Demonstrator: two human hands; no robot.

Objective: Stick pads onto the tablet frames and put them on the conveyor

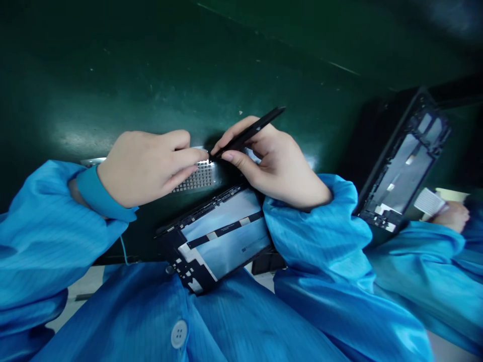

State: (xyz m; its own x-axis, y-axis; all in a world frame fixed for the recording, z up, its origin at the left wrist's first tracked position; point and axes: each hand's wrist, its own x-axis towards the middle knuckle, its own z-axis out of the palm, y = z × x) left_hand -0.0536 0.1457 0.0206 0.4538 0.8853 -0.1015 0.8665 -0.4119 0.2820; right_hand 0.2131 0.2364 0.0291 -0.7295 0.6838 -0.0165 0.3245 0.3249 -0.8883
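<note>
At centre frame, on the dark green work surface (113, 75), the left hand (147, 166) presses its fingertips flat on a silvery sheet of small gridded parts (198, 177), while the right hand (271, 161) pinches slim black tweezers (249, 131), tips meeting that sheet. Just below lies a black-framed tablet chassis with grey panels (222, 236) (between the blue sleeves); a second chassis (405, 171) leans at right beside a co-worker's hand (453, 216).
</note>
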